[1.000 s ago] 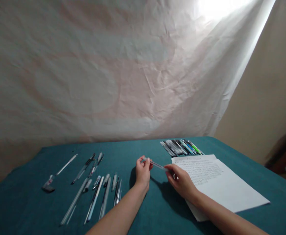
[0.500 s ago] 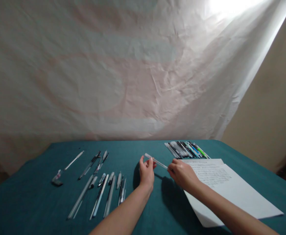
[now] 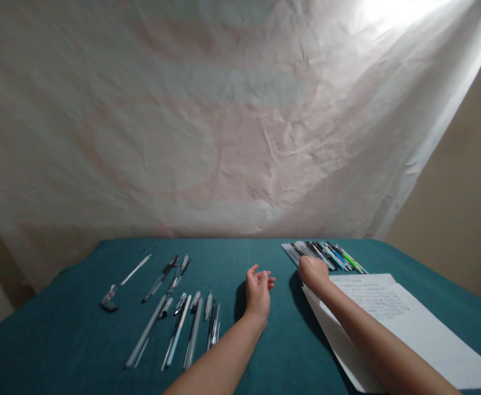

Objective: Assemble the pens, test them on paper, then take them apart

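My left hand (image 3: 258,289) hovers over the teal tablecloth (image 3: 79,340) with its fingers loosely curled and apart, holding nothing. My right hand (image 3: 312,272) reaches to the near end of a row of assembled pens (image 3: 325,255) at the far right; its fingers are turned away and hidden. The clear pen it held a moment ago is not visible. To the left lie several clear pen barrels and parts (image 3: 178,323) in a loose group.
A white sheet of paper with handwriting (image 3: 392,323) lies under my right forearm at the right. A small dark piece (image 3: 108,300) and a thin refill (image 3: 135,269) lie at the far left. A crumpled white cloth hangs behind the table.
Both hands held a clear pen between them. My left hand has let go and stayed; my right hand has moved away to the row of pens. The camera has shifted.
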Motion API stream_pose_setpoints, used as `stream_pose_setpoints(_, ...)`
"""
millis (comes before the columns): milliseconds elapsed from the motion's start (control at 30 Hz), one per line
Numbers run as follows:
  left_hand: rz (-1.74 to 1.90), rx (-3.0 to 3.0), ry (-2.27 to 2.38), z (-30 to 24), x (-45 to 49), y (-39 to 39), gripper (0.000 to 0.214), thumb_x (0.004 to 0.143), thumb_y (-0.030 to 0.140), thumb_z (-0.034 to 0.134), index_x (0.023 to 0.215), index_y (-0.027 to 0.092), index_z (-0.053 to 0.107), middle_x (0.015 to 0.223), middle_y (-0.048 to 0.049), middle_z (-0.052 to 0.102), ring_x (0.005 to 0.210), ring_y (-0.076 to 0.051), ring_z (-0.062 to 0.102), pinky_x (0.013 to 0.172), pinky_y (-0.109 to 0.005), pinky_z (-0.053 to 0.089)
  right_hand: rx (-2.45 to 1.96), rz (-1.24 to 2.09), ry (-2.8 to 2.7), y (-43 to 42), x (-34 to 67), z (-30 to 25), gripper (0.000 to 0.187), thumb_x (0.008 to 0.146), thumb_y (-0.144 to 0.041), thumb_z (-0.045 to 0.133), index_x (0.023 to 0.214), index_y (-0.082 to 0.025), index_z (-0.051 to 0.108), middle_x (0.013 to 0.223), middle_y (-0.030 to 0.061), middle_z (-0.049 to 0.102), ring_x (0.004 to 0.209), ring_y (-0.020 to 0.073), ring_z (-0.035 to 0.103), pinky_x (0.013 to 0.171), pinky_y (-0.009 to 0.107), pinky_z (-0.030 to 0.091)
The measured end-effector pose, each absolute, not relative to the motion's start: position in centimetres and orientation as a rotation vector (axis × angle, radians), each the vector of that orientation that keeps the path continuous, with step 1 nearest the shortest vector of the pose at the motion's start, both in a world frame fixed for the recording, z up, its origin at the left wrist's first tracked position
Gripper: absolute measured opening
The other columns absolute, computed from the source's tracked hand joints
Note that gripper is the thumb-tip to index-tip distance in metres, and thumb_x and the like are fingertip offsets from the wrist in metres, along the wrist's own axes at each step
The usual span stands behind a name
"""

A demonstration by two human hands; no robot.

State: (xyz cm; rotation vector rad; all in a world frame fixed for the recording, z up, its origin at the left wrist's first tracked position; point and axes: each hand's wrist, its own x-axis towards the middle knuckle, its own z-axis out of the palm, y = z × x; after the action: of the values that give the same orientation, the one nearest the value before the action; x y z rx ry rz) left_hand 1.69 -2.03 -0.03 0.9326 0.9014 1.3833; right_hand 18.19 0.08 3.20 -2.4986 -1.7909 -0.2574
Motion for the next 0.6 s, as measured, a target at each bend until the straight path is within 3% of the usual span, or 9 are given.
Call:
stream_pose_setpoints(267, 1.369, 0.947, 0.921, -0.3, 1.9, -1.9, 0.027, 0.076, 0.024, 0.048, 0.101, 0.015, 0.039, 0.083, -0.0068, 0.056, 0.066, -0.010, 0.057, 0.060, -0.022, 0.043, -2.223, -0.414, -1.861, -1.9, 16.1, 4.4, 0.022, 0.080, -0.025, 0.039, 0.090, -0.014, 0.055, 0.089, 0.0131, 0.055, 0.083, 0.0230, 0.054, 0.062, 0.028, 0.036)
stream_pose_setpoints(600, 1.374, 0.881, 0.981, -0.1, 1.2, -1.3, 0.028, 0.074, 0.018, 0.050, 0.099, 0.014, 0.040, 0.084, -0.0086, 0.057, 0.069, -0.011, 0.058, 0.061, -0.023, 0.045, -1.733, -0.070, -2.120, -6.0, 10.8, 1.9, 0.016, 0.080, -0.024, 0.035, 0.076, -0.019, 0.050, 0.076, 0.0027, 0.053, 0.064, 0.0130, 0.054, 0.055, 0.022, 0.033)
